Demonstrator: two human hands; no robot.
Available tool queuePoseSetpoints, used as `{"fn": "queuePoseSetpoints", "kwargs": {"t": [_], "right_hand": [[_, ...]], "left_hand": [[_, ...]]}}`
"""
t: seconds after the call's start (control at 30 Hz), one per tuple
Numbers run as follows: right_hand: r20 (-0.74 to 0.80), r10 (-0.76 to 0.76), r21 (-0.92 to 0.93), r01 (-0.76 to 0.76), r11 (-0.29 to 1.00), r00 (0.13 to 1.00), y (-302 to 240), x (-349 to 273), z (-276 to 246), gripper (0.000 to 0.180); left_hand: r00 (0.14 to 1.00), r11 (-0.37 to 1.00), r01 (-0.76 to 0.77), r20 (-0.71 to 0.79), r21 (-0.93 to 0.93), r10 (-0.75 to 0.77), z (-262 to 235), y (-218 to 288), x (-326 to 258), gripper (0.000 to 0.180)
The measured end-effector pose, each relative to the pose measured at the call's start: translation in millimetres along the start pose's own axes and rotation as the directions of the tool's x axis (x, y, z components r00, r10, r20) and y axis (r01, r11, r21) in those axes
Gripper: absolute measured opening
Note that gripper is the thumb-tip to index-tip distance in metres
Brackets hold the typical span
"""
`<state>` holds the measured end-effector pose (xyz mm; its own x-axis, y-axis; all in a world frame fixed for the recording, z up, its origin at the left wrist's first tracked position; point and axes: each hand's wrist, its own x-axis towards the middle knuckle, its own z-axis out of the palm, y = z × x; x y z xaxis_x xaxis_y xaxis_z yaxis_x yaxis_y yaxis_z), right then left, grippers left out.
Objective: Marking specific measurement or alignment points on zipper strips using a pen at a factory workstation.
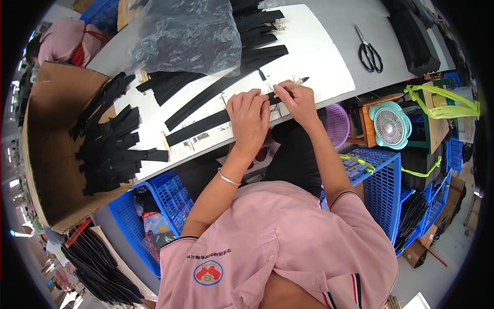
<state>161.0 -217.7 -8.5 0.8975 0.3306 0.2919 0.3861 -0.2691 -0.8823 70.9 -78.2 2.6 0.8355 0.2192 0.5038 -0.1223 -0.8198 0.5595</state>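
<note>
A long black fabric strip [198, 130], which looks like zipper tape, lies across a white board [321, 56] near the table's front edge. My left hand [249, 117] presses down on this strip, its fingers close together and bent over it. Just to the right, at the strip's end, my right hand [297, 101] is closed around a slim pen [299, 81], its dark pointed end facing up and away. Pencil-like marks and smudges show on the board beside the strip. Another black strip [206, 101] lies slantwise farther back.
A cardboard box [43, 154] with black strips [110, 147] stands left. Clear plastic film [188, 38] covers more strips at the back. Black-handled scissors [368, 54] lie right. Below the table edge are a small turquoise fan [392, 125], a purple basket [337, 126] and blue crates [381, 190].
</note>
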Motion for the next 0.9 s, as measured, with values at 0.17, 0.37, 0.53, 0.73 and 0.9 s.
{"fn": "queuePoseSetpoints", "kwargs": {"t": [0.17, 0.37, 0.53, 0.73, 0.9], "right_hand": [[0.092, -0.063, -0.053, 0.068, 0.996, 0.994, 2.0, -0.1, -5.7, 0.025], [0.126, -0.149, -0.136, 0.165, 0.977, 0.981, -2.2, 2.6, -2.9, 0.024], [0.081, 0.126, 0.094, -0.133, 0.987, 0.989, -4.1, -6.6, -15.2, 0.022], [-0.068, 0.100, 0.231, -0.082, 0.970, 0.993, 4.1, -8.5, -10.2, 0.017], [-0.047, 0.127, 0.255, -0.111, 0.960, 0.991, 1.6, -6.0, -5.0, 0.015]], "left_hand": [[1.000, 1.000, 0.003, 0.002, -0.002, -0.003, 0.8, 0.2, 1.0, 0.015], [1.000, 1.000, 0.027, -0.012, 0.000, -0.027, -2.5, -4.1, -3.0, 0.014], [0.989, 0.994, 0.081, 0.119, 0.080, -0.090, -21.1, 3.3, -29.1, 0.044], [0.975, 0.995, 0.080, 0.205, 0.064, -0.091, -30.0, -23.5, -16.2, 0.046], [0.970, 0.992, 0.099, 0.212, 0.080, -0.114, -26.3, -61.6, 33.4, 0.046]]}}
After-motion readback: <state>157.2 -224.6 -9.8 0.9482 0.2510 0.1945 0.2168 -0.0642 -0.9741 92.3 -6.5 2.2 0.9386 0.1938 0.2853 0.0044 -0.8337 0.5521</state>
